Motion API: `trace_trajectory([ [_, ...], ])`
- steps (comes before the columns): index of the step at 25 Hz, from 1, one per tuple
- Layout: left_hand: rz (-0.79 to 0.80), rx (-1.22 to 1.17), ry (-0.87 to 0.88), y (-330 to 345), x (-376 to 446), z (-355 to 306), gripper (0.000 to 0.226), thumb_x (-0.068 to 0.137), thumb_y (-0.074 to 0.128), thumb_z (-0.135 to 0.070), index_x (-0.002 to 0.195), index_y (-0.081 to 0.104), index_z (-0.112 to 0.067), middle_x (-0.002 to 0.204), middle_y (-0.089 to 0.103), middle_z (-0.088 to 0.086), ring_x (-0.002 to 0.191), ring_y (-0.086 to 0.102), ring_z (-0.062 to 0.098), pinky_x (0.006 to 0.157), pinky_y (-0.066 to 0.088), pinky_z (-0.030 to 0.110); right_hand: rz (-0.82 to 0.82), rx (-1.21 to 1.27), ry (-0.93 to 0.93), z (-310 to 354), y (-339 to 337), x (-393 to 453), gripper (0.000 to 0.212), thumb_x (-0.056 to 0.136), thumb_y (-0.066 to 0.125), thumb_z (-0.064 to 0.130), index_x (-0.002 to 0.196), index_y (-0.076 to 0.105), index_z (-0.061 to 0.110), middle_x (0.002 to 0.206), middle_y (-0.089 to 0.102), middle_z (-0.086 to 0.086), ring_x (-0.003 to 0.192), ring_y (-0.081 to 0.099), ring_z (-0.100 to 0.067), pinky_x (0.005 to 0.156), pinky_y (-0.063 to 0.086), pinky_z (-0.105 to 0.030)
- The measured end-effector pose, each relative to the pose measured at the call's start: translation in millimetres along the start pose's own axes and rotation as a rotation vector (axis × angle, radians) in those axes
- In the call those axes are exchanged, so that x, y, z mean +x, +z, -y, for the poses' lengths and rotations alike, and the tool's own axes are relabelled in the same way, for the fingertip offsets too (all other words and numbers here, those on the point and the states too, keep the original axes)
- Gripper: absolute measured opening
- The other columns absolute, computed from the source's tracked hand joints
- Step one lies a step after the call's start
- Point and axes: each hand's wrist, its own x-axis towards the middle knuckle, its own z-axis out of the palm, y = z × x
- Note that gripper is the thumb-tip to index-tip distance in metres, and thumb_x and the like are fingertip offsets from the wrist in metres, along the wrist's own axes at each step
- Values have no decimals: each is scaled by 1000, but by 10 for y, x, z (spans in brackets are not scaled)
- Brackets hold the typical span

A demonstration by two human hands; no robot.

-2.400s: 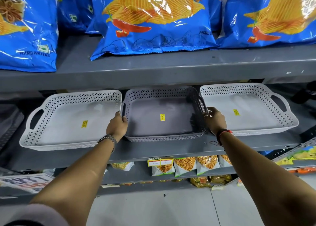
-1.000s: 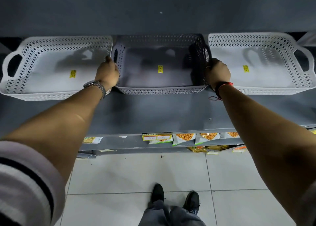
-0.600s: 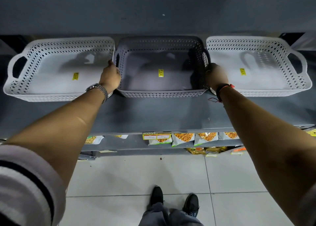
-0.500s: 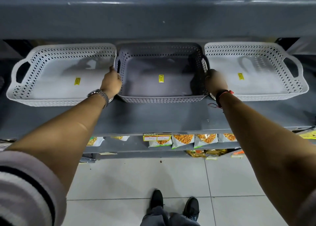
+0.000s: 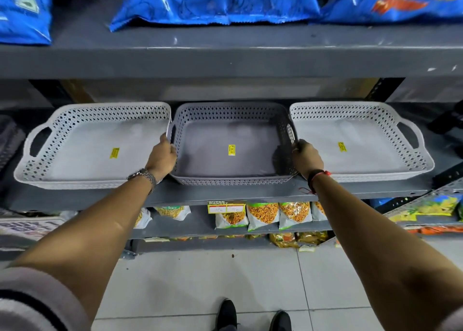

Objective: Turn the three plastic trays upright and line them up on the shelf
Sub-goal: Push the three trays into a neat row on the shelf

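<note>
Three perforated plastic trays stand upright side by side on the grey shelf. The left white tray and the right white tray flank a darker grey tray in the middle. Each carries a small yellow sticker on its floor. My left hand grips the grey tray's left handle, and my right hand grips its right handle. The inner handles of the white trays are hidden behind my hands.
Blue chip bags fill the shelf above, whose front edge overhangs the trays. Small snack packets and a price tag sit on the shelf below. My shoes stand on the tiled floor.
The camera has tilted up, so the chip bags are back in view and the trays sit lower in the frame. Both hands keep their hold on the grey tray's handles.
</note>
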Motion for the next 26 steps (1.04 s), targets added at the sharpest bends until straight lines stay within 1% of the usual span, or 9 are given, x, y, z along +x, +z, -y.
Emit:
trace_trajectory([
  [1, 5, -6, -1, 2, -31, 11, 46, 97, 34, -4, 140, 24, 7, 89, 59, 22, 78, 56, 34, 65, 38, 34, 0, -1, 1, -13, 1, -30, 25, 91, 39, 17, 107, 58, 10, 114, 64, -23, 101, 59, -42, 81, 46, -41],
  [3, 8, -17, -13, 15, -70, 36, 47, 97, 33, -5, 142, 21, 6, 88, 56, 18, 76, 53, 29, 64, 39, 34, 5, 1, 4, -26, -3, -79, 25, 92, 39, 17, 107, 58, 10, 114, 64, -23, 101, 59, -40, 77, 44, -38],
  [5, 5, -29, -25, 27, -92, 60, 48, 97, 33, -6, 143, 20, 6, 88, 57, 19, 74, 53, 30, 63, 38, 34, 10, 0, 12, -40, -3, -112, 25, 93, 38, 17, 107, 58, 10, 114, 64, -22, 101, 59, -39, 74, 41, -35],
  [9, 15, -53, -31, 24, -134, 62, 46, 98, 32, -6, 141, 22, 6, 89, 60, 24, 73, 53, 30, 61, 37, 35, 12, -4, 11, -51, -7, -141, 25, 92, 37, 14, 107, 57, 11, 114, 65, -21, 101, 59, -38, 77, 43, -37],
  [12, 15, -52, -36, 23, -155, 60, 48, 97, 33, -5, 143, 20, 5, 84, 56, 17, 72, 53, 29, 61, 38, 35, 13, -10, -2, -52, -7, -149, 25, 93, 37, 14, 108, 57, 9, 114, 65, -21, 100, 59, -37, 73, 38, -33],
  [21, 34, -41, -67, 25, -155, 49, 58, 92, 39, 4, 145, 14, 3, 85, 55, 15, 77, 55, 29, 67, 44, 35, -1, -40, -40, -84, -11, -155, 24, 95, 37, 18, 106, 55, 7, 110, 65, -23, 96, 59, -38, 70, 35, -32],
  [25, 40, -48, -74, 28, -162, 54, 60, 90, 39, 6, 144, 14, 2, 75, 51, 10, 75, 54, 28, 65, 42, 34, -5, -54, -42, -86, -2, -155, 25, 95, 37, 17, 108, 55, 7, 111, 65, -23, 96, 59, -38, 70, 35, -32],
  [26, 40, -49, -75, 27, -168, 57, 60, 90, 39, 6, 144, 13, 2, 76, 51, 10, 75, 54, 28, 65, 42, 34, -7, -57, -44, -84, 2, -154, 25, 95, 37, 18, 108, 55, 7, 111, 65, -23, 96, 59, -38, 70, 36, -32],
])
